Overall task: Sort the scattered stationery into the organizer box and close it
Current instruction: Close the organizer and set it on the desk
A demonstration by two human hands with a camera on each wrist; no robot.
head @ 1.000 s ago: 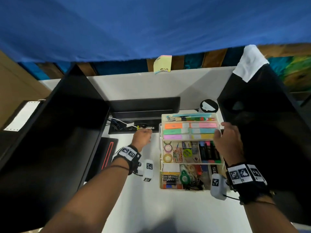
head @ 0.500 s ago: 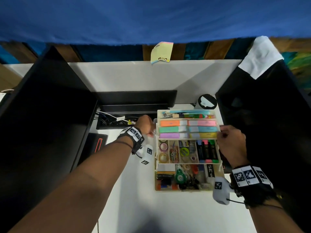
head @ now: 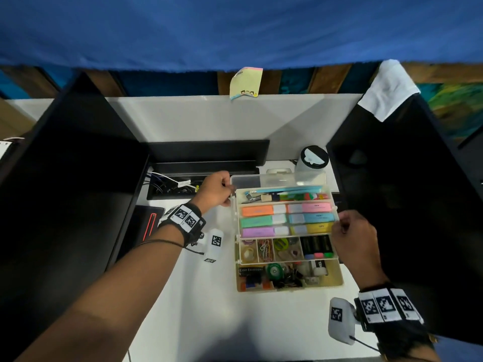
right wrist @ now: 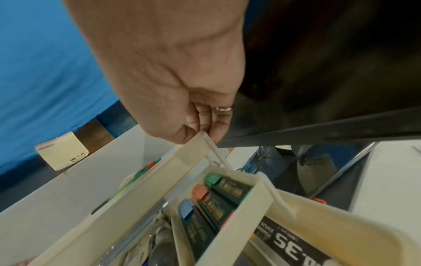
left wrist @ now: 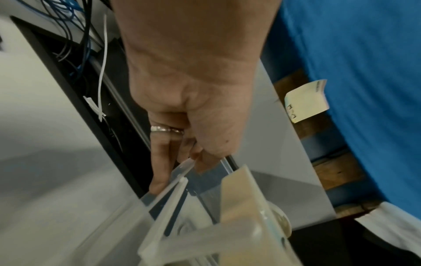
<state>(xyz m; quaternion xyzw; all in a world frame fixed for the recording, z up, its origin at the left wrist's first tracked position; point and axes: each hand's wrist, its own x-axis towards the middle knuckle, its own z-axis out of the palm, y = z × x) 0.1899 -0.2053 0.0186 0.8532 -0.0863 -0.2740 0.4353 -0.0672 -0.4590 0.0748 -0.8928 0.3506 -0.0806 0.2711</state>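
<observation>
Two hands: left grip (head: pixel 218 192) pinches organizer box (head: pixel 335 278) lid (head: pixel 278 178); right grip (head: pixel 351 231) pinches tray (head: pixel 287 237).

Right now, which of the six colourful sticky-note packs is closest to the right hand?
The yellow sticky-note pack. It lies at the right end of the nearest row in the top tray, beside the right hand; the purple one shares that row but lies at its left end.

sticky note pad (head: pixel 246 83) on partition edge | white cloth (head: pixel 386 91) on right monitor | cables (head: pixel 170 184) in desk tray
</observation>
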